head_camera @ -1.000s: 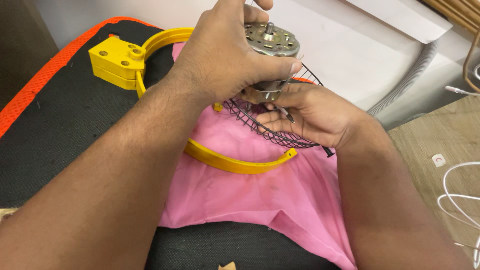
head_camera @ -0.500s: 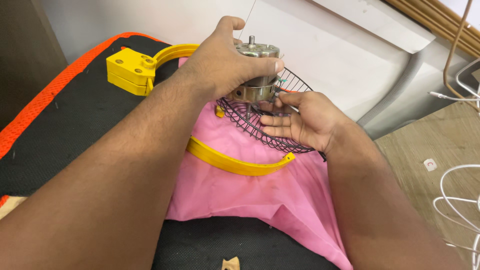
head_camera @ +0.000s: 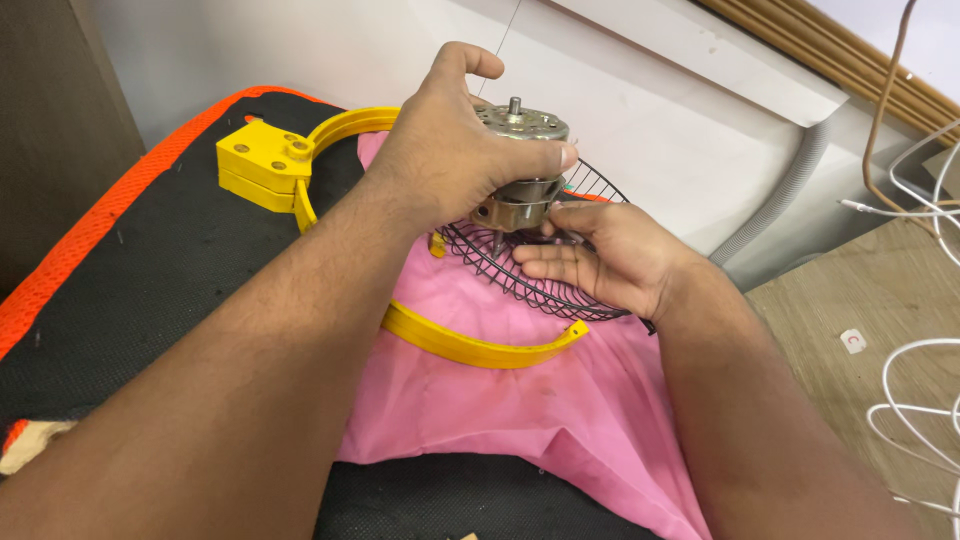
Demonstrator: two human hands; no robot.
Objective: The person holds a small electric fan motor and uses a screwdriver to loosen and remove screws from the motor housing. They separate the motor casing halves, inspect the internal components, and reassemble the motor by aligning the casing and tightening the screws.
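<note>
My left hand (head_camera: 450,150) grips a round metal fan motor (head_camera: 520,165) from above, its shaft pointing up. The motor is held just over a black wire fan guard (head_camera: 560,295) lying on a pink cloth (head_camera: 560,420). My right hand (head_camera: 600,260) rests on the guard under the motor, fingers touching the motor's lower end and the wires. A yellow plastic ring bracket (head_camera: 470,347) with a blocky hinge (head_camera: 262,160) curves around the guard on the cloth.
Everything lies on a black mat with an orange edge (head_camera: 110,200). Behind stand a white wall panel (head_camera: 680,110) and a grey corrugated hose (head_camera: 785,195). White cables (head_camera: 925,400) lie on the wooden floor at right.
My view has shifted, so the hands sit lower in frame. The motor stays in my left hand and is lifted slightly off the guard; my right hand's fingers have spread flatter.
</note>
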